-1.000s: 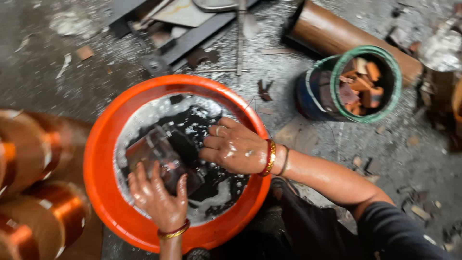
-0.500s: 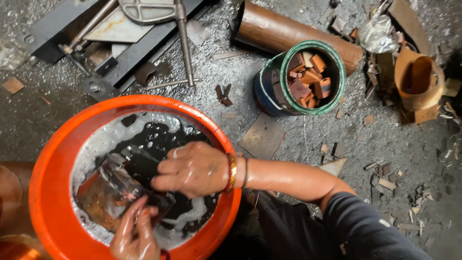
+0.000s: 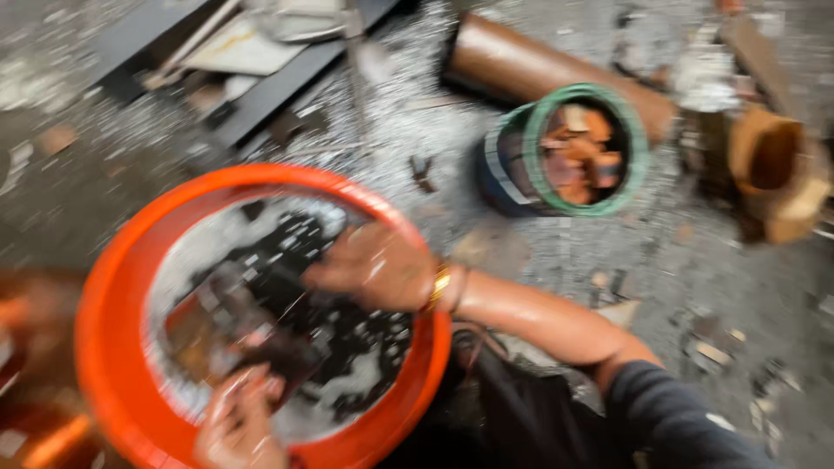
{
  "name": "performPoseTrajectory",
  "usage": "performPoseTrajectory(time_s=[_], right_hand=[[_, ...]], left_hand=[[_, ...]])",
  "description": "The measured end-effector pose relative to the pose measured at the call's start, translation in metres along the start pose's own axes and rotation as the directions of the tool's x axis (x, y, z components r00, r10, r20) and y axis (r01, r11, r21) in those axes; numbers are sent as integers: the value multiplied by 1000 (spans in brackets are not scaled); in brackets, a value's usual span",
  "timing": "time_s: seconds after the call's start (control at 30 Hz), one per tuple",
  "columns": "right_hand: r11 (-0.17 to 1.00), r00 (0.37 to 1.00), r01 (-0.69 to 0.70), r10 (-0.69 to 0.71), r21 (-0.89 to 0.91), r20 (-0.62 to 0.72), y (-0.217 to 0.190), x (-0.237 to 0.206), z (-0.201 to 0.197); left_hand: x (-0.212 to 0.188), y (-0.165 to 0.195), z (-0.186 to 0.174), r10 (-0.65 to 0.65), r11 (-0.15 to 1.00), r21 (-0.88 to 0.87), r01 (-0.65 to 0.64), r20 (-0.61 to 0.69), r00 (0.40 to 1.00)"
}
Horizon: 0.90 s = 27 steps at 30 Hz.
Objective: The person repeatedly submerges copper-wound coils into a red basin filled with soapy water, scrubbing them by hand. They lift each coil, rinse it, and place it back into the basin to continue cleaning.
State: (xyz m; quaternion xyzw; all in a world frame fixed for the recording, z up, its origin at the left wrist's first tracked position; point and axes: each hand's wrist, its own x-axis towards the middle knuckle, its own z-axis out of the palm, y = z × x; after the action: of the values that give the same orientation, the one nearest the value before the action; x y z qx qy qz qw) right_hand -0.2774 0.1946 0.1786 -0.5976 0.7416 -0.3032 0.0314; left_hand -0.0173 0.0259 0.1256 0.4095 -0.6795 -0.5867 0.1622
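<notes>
The block [image 3: 230, 334] lies in the basin [image 3: 113, 287] at the lower left of the frame, half sunk in black, foamy liquid. It looks like a brownish, blocky piece with hard edges, though the blur hides its exact shape. I judge it stiff and fairly heavy, and slick with that wet film, so the safest hold is around its two ends, palms under the edges, not on the flat wet faces.

My left hand [image 3: 239, 426] sits at the bottom edge of the frame, touching the near end of the block; its fingers [image 3: 261, 386] look curled onto it, but I cannot tell whether they really grip. My right hand [image 3: 378, 265] rests over the far side, at the basin's right rim, fingers bent downward toward the liquid; whether they pinch anything, I cannot tell. A bangle [image 3: 439, 288] rings that wrist.

Outward, the floor [image 3: 556, 260] is grey and strewn with chips and scraps. At the upper right stands a bucket [image 3: 573, 148] with a green rim, filled with orange-brown pieces, and a brown pipe [image 3: 521, 65] lies just behind it. Dark flat bars [image 3: 261, 95] lie at the upper left.
</notes>
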Motion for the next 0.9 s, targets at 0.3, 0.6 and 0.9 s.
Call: performPoseTrajectory(time_s=[0.3,0.6,0.9], right_hand=[[993,1000,25,-26,-117,-3,-4,-4,21],[934,619,-163,347,-317,705,6,-18,152],[654,870,-494,369,573,328,48,-7,123]], left_hand=[[47,28,9,635,496,765,-411,4,773],[51,-8,19,-112,988,67,140,-318,941],[48,1,26,13,990,138,38,-351,936]])
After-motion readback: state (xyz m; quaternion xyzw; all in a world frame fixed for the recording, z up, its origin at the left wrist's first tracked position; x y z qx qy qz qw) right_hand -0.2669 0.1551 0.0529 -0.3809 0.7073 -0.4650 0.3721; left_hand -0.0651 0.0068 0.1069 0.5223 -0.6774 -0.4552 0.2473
